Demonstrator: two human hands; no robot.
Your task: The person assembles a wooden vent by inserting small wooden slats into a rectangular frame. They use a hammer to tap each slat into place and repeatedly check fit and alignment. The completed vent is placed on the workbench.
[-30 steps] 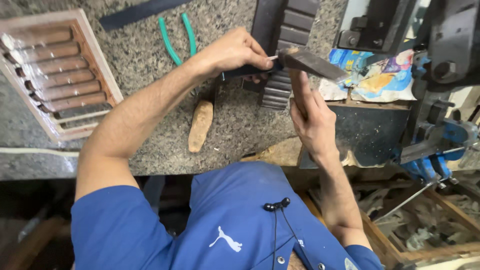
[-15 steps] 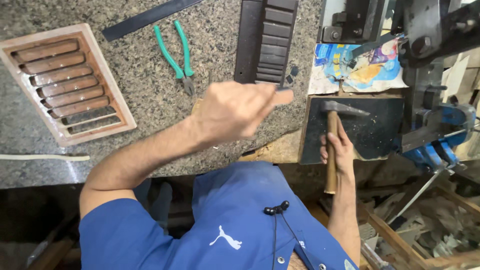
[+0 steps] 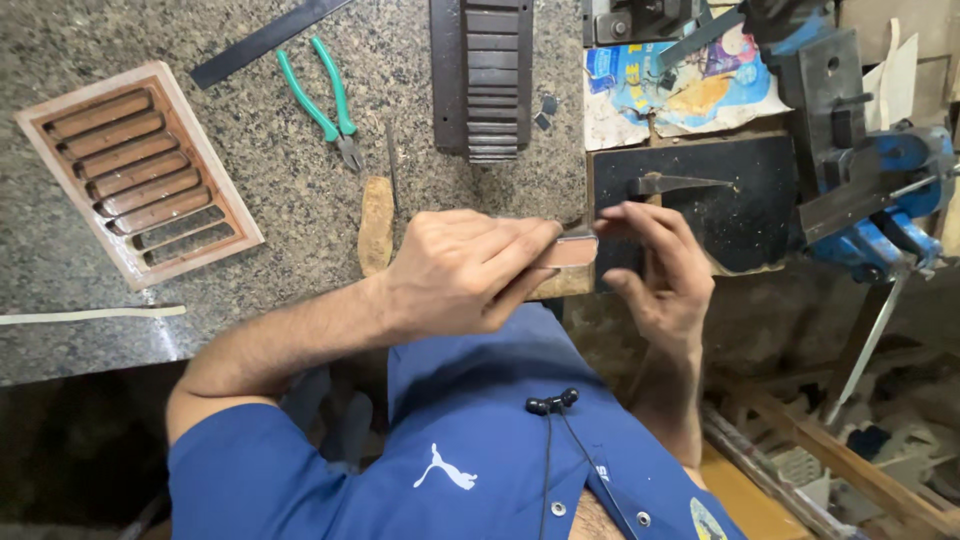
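My left hand is closed around a small brown wooden slat, held level over the bench's front edge. My right hand pinches the slat's other end between thumb and forefinger. Just beyond my right hand a hammer lies on a black metal plate dusted with filings. No hand touches the hammer.
A wooden louvre vent frame with several slats lies at the left of the granite bench. Green-handled pliers, a dark slotted jig, a black bar and a wooden tool handle lie nearby. A blue vise stands right.
My right hand has let go of the hammer, which now lies on the black plate. Both hands have come together on the slat near the bench edge.
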